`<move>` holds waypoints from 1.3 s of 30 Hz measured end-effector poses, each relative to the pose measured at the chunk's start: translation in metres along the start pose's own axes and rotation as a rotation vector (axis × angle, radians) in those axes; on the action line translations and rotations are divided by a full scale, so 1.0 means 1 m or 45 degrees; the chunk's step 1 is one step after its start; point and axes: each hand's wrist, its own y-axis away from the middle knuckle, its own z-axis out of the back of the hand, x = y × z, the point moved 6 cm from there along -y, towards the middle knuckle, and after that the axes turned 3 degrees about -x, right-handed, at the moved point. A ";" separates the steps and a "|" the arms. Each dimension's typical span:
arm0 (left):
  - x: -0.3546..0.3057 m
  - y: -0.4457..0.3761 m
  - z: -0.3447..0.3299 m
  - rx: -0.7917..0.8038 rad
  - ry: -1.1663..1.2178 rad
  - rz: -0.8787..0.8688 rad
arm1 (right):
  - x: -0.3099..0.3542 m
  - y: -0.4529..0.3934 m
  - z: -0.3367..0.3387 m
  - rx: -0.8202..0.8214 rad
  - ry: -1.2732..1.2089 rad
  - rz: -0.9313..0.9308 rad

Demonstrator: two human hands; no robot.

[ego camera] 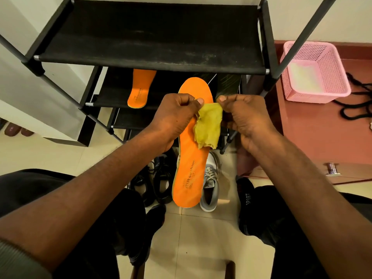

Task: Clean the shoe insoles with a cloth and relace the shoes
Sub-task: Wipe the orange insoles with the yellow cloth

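Yellow cloth [208, 125] is hanging soft between my left hand [177, 117] and right hand [247, 119], both pinching its corners; orange insole [191, 168], light and bendable, I am gripping at mid-edge.

Orange insole [189, 174], yellow cloth [208, 127], pink basket [330, 63]

Frayed yellow cloth [209, 125]; smooth matt orange insole [190, 178]; perforated pink plastic basket [314, 71]

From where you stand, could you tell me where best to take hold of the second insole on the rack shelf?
Probably by the heel end of the second insole. It lies flat on the lower shelf with the heel towards the front edge and the toe tucked under the upper shelf. Come from the front and pinch the heel rim with the fingers.
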 end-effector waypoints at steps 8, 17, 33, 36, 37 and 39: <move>0.003 0.001 0.003 -0.012 0.131 0.099 | 0.006 0.003 0.000 0.057 -0.029 0.076; 0.002 0.003 0.003 0.048 0.193 0.219 | 0.017 0.005 -0.009 0.072 0.374 0.510; 0.013 0.024 -0.017 0.243 0.824 0.622 | 0.010 0.034 -0.027 -0.068 1.017 0.818; 0.010 0.025 -0.018 0.221 0.849 0.600 | 0.011 0.035 -0.021 -0.106 0.973 0.773; 0.009 0.024 -0.018 0.212 0.855 0.599 | 0.012 0.035 -0.018 -0.120 0.953 0.770; 0.007 0.025 -0.018 0.206 0.852 0.597 | 0.014 0.036 -0.014 -0.162 0.938 0.775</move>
